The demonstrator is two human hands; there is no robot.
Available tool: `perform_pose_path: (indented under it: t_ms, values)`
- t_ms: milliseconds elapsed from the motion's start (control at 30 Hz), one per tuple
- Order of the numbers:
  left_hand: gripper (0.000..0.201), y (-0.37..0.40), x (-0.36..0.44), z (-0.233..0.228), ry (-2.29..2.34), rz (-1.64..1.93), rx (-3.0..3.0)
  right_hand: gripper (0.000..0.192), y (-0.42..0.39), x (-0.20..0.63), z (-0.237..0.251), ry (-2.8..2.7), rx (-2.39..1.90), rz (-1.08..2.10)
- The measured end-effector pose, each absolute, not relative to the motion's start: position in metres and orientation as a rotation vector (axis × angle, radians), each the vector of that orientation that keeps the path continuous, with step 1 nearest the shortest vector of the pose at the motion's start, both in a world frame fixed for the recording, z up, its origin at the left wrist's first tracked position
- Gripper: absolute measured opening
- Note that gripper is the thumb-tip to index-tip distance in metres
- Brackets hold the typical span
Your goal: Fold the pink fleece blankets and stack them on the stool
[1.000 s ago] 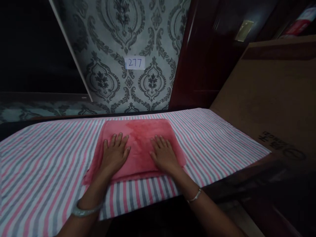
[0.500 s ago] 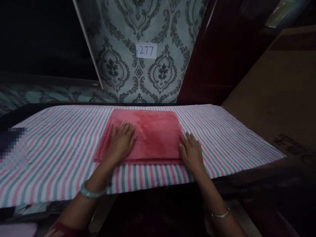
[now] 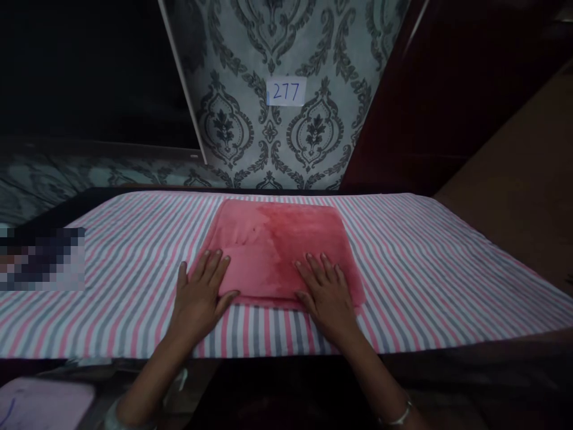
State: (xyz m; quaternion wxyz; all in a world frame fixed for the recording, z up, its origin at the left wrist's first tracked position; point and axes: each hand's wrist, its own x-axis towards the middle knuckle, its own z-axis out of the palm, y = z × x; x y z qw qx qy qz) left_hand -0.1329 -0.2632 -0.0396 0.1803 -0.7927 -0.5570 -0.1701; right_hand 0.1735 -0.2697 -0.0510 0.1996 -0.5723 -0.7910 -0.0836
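A folded red towel (image 3: 282, 248) lies flat on a bench covered with a pink, grey and white striped cloth (image 3: 425, 263). The towel sits in the middle of the bench's length, its far edge close to the bench's far edge and its near edge a short way back from the near edge.

The left hand (image 3: 199, 298) rests palm down at the towel's near left corner, fingers spread and flat; the fingertips lie on the towel's left part while the palm lies on the striped cloth. It pinches nothing. The right hand (image 3: 329, 295) lies palm down at the towel's near right corner, fingers extended over the red fabric and the heel of the hand on the cloth just before the towel's near edge. It too is flat and open, pressing rather than grasping. A thin bracelet (image 3: 396, 416) circles the right wrist.

Behind the bench stands patterned damask wallpaper (image 3: 250, 60) bearing a small white label (image 3: 286, 91) that reads 277. A dark wooden panel (image 3: 447, 89) rises past the far right corner, and a pixelated patch (image 3: 42, 260) covers the cloth near the left end.
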Motion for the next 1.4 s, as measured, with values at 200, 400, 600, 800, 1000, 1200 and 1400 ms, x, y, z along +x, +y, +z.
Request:
perform_pose_path:
  t_ms: [200, 400, 600, 800, 1000, 1200, 1400]
  values:
    - [0.059, -0.264, -0.152, -0.047, -1.5, -0.607, -2.365, 0.06, -0.271, 0.182, -0.051, -2.259, -1.482, -0.237]
    - [0.056, -0.267, -0.166, -0.05, -1.475, -0.682, -2.384, 0.055, -0.282, 0.216, -0.061, -2.213, -1.503, -0.247]
    - [0.05, -0.267, -0.189, -0.026, -1.54, -0.696, -2.327, 0.041, -0.279, 0.26, -0.045, -2.157, -1.5, -0.138]
    - [0.059, -0.195, -0.101, 0.032, -1.609, -0.499, -2.594, 0.045, -0.189, 0.204, 0.018, -2.094, -1.483, -0.104]
    - [0.06, -0.123, -0.013, 0.051, -1.653, -0.214, -2.679, 0.049, -0.121, 0.136, 0.035, -2.117, -1.84, -0.059]
    - [0.059, -0.113, -0.013, -0.002, -1.658, -0.284, -2.583, 0.05, -0.115, 0.135, -0.01, -2.124, -1.876, -0.059]
    - [0.067, -0.102, -0.029, 0.002, -1.688, -0.195, -2.591, 0.051, -0.114, 0.137, -0.011, -2.123, -1.825, -0.061]
